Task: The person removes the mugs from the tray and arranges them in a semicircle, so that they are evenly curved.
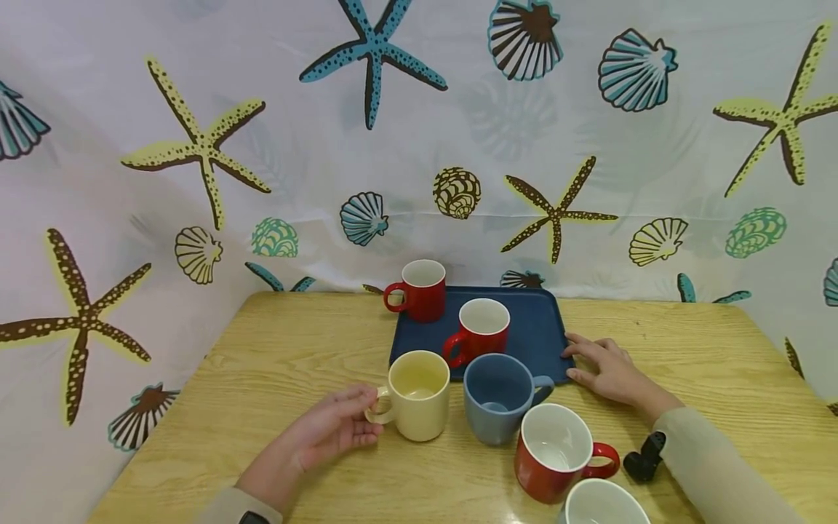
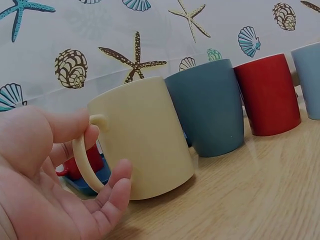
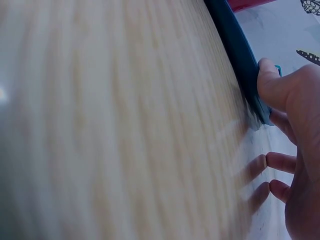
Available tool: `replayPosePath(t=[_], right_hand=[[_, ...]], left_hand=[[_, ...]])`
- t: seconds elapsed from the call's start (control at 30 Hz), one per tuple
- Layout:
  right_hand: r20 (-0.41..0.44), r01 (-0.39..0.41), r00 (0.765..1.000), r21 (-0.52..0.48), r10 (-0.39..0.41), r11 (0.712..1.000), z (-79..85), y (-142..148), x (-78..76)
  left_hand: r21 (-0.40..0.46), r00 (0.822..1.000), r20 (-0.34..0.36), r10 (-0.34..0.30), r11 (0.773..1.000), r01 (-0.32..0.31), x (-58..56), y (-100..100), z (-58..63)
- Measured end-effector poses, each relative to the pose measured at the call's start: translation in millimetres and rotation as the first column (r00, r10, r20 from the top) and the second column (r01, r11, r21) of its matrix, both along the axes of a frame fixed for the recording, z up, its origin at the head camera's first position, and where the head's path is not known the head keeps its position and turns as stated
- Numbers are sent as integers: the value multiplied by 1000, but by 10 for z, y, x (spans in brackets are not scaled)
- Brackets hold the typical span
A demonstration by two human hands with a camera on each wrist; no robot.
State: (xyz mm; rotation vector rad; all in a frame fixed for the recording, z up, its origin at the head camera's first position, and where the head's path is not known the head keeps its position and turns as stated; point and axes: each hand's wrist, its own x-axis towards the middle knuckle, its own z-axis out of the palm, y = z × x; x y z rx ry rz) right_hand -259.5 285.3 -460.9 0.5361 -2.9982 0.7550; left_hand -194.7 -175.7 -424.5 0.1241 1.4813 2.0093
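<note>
A cream-yellow mug is on the wooden table. My left hand pinches its handle between thumb and fingers, also plain in the left wrist view, where the mug leans slightly in the picture. At the near right corner of a dark blue tray, my right hand holds the rim with thumb and forefinger; the other fingers lie loosely bent. Two red mugs with white insides, a back one and a front one, stand on the tray, handles to the left.
Right of the yellow mug stands a blue mug. A red mug follows, then a pale mug cut off by the bottom edge. A small black object is by the right sleeve. A patterned curtain hangs behind.
</note>
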Motion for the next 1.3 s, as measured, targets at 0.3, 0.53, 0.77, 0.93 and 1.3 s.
replayPosePath(t=[0.3,0.53,0.77,0.93,1.3], right_hand=[[9,-1,1000,-7,1,1000,-2,-16,-10],[3,-9,1000,-3,9,1000,12,-28,-8],[-1,-17,1000,-6,17,1000,5,-27,-13],[-10,-26,1000,-14,25,1000,-12,-6,-19],[2,-19,1000,-9,19,1000,-13,22,-14]], left_hand=[[11,999,3,-41,999,41,-9,45,-72],[14,998,24,-55,998,54,-36,69,-96],[11,996,12,-91,996,91,-75,77,-111],[-7,994,10,-106,994,106,-117,73,-94],[-93,993,-4,-121,988,120,-134,76,-117]])
